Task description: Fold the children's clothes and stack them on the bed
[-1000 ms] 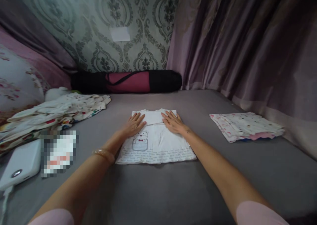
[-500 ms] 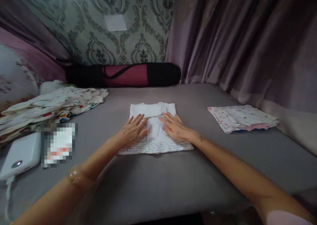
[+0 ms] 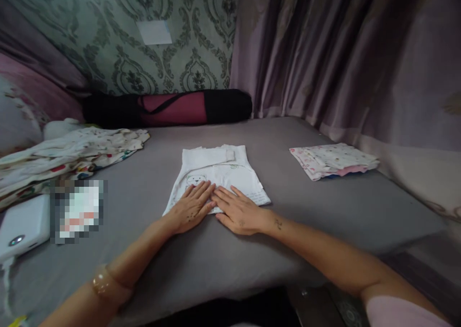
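At your near left sits a white power bank (image 3: 28,226). Your left hand (image 3: 194,207) and right hand (image 3: 237,211) lie flat, fingers extended, on the near edge of the white shirt (image 3: 216,173), which spreads beyond them. Folded clothes (image 3: 334,160) lie right; a long bag (image 3: 173,108) bounds the far side.

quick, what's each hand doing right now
left hand: open, palm down on the white garment, holding nothing
right hand: open, palm down at its near edge, holding nothing
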A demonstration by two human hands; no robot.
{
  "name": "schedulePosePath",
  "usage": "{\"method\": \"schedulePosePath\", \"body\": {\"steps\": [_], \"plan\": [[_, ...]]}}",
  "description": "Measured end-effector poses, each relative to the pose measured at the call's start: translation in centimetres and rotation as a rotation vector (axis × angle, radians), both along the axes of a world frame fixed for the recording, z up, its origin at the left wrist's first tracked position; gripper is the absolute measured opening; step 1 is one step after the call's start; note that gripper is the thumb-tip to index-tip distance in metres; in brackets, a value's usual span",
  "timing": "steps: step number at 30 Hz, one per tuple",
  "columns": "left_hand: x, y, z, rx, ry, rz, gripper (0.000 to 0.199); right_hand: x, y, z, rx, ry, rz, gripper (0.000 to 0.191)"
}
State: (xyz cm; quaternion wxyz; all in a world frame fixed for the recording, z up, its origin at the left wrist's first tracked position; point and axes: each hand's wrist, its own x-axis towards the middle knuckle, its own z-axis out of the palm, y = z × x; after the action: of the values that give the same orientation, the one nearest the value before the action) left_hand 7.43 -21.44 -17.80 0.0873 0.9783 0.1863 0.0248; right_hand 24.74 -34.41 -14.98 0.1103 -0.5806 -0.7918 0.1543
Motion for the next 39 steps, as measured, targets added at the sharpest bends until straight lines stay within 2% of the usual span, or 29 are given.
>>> {"method": "schedulePosePath", "body": {"steps": [3,5,9,11,13,17,21,23,27,33,36,39], "plan": [[-0.5,-0.2,0.5,-0.02,0.004,-0.01,0.063,0.7,-0.3,0.9,-0.077,0.095,0.011,0.057],[-1.6,-0.1,1.3,-0.004,-0.033,-0.003,0.063,2.1,-1.0,1.6,-0.033,0.153,-0.046,0.052],[-5.9,0.7,2.1,0.104,-0.137,0.068,0.057,6.2,-3.4,1.6,0.159,0.083,-0.411,0.039],[-8.2,1.5,1.7,0.157,-0.174,0.125,0.056,8.0,-4.5,0.8,0.136,0.049,-0.588,0.032],[-9.8,2.2,1.1,0.141,-0.21,0.131,0.054,9.2,-5.1,0.2,0.074,0.08,-0.672,0.029],[-10.5,2.5,0.7,0.037,-0.248,0.021,0.048,9.4,-5.5,0.0,-0.012,0.224,-0.633,0.034],[-10.0,1.9,1.2,0.085,-0.226,-0.016,0.039,9.0,-6.4,0.8,-0.058,0.228,-0.544,0.045],[-9.9,1.6,1.4,0.101,-0.202,-0.027,0.037,9.0,-6.9,1.1,-0.06,0.21,-0.493,0.043],[-9.9,1.0,2.0,0.058,-0.194,-0.046,0.037,9.0,-7.2,1.2,0.022,0.168,-0.398,0.029],[-9.7,0.9,2.5,-0.016,-0.216,-0.048,0.04,8.9,-7.1,1.0,0.098,0.088,-0.313,0.038],[-9.6,1.5,2.2,0.0,-0.228,-0.064,0.045,8.7,-6.7,0.9,0.146,0.059,-0.306,0.041],[-9.3,2.1,2.1,0.019,-0.252,-0.091,0.048,8.5,-6.3,0.8,0.19,-0.007,-0.346,0.035]]}}
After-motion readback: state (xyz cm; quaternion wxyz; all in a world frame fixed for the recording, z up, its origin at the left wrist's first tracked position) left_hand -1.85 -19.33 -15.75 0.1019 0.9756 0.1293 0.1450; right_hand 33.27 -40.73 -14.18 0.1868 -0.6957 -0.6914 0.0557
